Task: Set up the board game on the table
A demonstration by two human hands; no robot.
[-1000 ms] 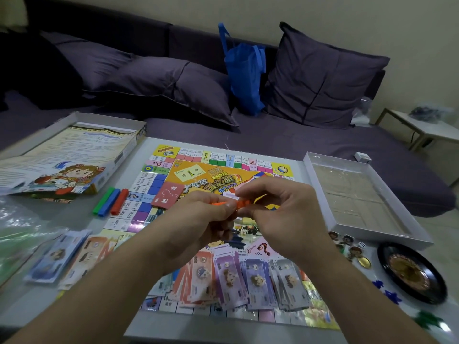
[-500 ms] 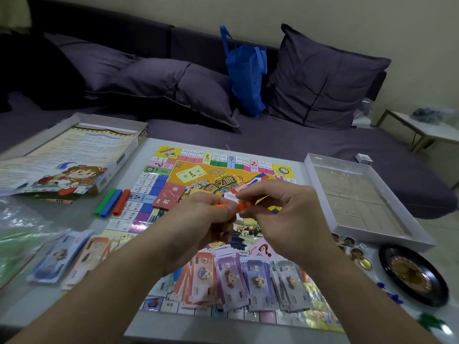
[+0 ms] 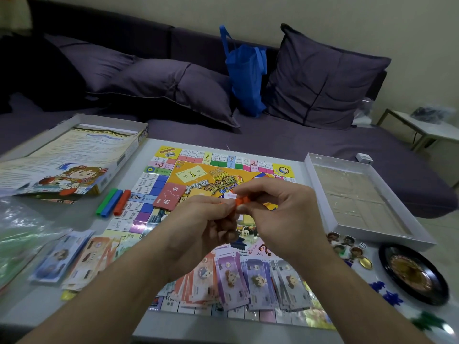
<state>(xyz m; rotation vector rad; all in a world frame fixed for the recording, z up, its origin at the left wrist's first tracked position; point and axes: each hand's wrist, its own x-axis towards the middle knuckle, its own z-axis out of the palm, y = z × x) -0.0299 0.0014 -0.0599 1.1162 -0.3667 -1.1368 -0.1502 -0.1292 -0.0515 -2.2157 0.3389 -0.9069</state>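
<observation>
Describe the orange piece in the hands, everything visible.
The orange piece is a small plastic-looking bar with ridged segments, lying roughly level above the board's middle. The left hand and right hand pinch it by opposite ends. Fingers hide most of it, so its full length cannot be told.

The room around me is dim and evenly lit, with a cool, flat cast and only soft shadows under my forearms. Glare washes over the plastic bag (image 3: 17, 234) at my left and glints off the glossy game board (image 3: 223, 175) near its front edge. My wide view bends the desk (image 3: 32, 309) edges, and the corners blur.
</observation>
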